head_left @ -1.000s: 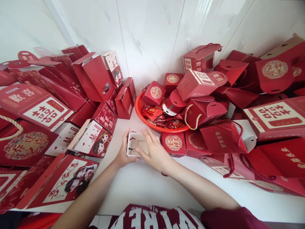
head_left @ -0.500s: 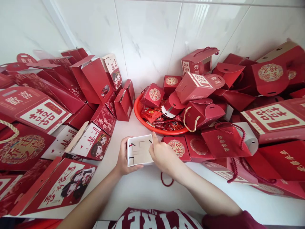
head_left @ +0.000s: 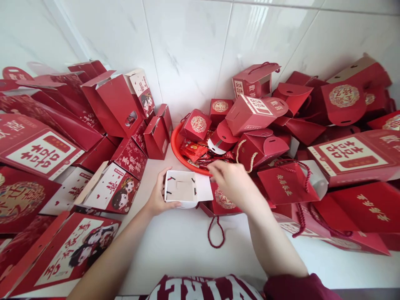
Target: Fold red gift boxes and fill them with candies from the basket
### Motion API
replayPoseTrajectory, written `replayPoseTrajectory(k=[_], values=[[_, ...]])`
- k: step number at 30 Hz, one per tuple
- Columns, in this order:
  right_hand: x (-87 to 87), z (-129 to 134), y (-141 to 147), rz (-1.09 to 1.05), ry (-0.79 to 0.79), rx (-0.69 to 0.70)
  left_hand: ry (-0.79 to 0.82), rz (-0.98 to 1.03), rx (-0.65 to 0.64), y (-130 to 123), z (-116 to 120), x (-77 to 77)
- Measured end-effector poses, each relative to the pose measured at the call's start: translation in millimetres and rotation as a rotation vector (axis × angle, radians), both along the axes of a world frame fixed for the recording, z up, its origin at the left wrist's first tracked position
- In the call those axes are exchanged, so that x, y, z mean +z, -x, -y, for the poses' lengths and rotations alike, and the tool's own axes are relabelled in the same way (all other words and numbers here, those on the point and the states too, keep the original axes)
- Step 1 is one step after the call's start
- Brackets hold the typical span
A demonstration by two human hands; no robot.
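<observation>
My left hand (head_left: 158, 195) is wrapped round a small gift box (head_left: 181, 186), which it holds tilted so that its white inside faces me. Dark cord ends poke through the box's inner walls, and a white flap (head_left: 203, 188) stands out to its right. A dark red cord handle (head_left: 216, 246) loops down below it. My right hand (head_left: 230, 177) is over the front rim of a red plastic basket (head_left: 181, 155). Its fingers are bent and slightly blurred beside the wrapped sweets (head_left: 195, 151), so their grip is unclear.
Red folded boxes stand crowded on the left, among them a box with a cartoon couple (head_left: 78, 250). More boxes with cord handles (head_left: 283, 181) are piled on the right and partly over the basket. A white tiled wall (head_left: 187, 50) rises behind the white tabletop (head_left: 175, 250).
My right hand has left the box and moved right and forward to the basket's rim. The box's right flap now lies outward. The view has shifted slightly.
</observation>
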State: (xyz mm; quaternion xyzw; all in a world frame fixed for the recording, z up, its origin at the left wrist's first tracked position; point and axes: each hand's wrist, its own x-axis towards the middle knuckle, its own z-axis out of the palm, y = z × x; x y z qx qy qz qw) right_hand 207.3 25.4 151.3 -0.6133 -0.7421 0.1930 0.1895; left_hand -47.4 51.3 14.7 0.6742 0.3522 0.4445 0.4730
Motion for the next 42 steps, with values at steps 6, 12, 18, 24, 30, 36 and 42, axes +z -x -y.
replayPoseTrajectory(k=[6,12,18,24,30,36,42], values=[[-8.1,-41,-13,0.231,0.158,-0.171,0.085,-0.108,-0.121,-3,8,-7.4],[-40.0,-63,-9,0.273,0.294,-0.123,0.039,-0.149,-0.1,4,8,-4.4],[-43.1,-67,-14,0.279,0.354,-0.159,0.052,-0.176,-0.096,4,9,-4.0],[-46.9,-77,-20,0.248,0.342,-0.143,0.039,-0.189,-0.103,5,10,-3.9],[-29.9,-67,-30,0.045,0.224,0.103,0.037,-0.175,-0.115,5,9,-2.1],[-9.6,-50,-39,-0.617,0.335,0.233,0.051,-0.152,-0.121,4,8,1.1],[-4.2,-39,-27,-0.718,0.471,0.289,0.04,-0.164,-0.12,4,9,0.5]])
